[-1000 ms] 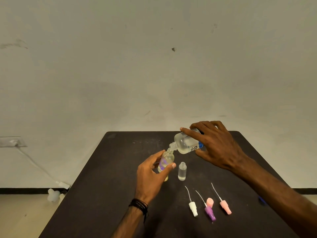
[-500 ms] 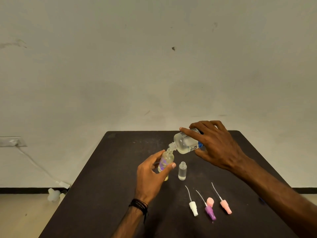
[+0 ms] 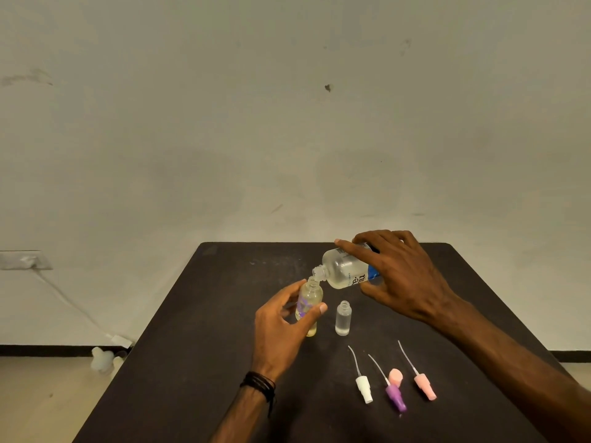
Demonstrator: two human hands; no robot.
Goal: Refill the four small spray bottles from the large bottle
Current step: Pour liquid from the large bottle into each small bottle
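The large bottle [image 3: 347, 269] is tipped on its side above the far middle of the dark table [image 3: 198, 330], its open neck down-left, meeting the mouth of a small yellowish bottle [image 3: 309, 301]. The right hand [image 3: 404, 276] wraps it from above, fingers curled over the top, thumb underneath. The left hand [image 3: 283, 330] holds the yellowish bottle upright on the table, thumb and fingers curled round its sides.

The right hand covers the back half of the large bottle, so only part of its blue label shows; a few dark letters are too cut off to read. A purple mark on the yellowish bottle is blurred.

Just right stands an uncapped clear small bottle [image 3: 343, 318]. Nearer lie a white spray head [image 3: 364, 387], a purple spray head [image 3: 395, 396], a pink cap [image 3: 395, 377] and a pink spray head [image 3: 424, 385].
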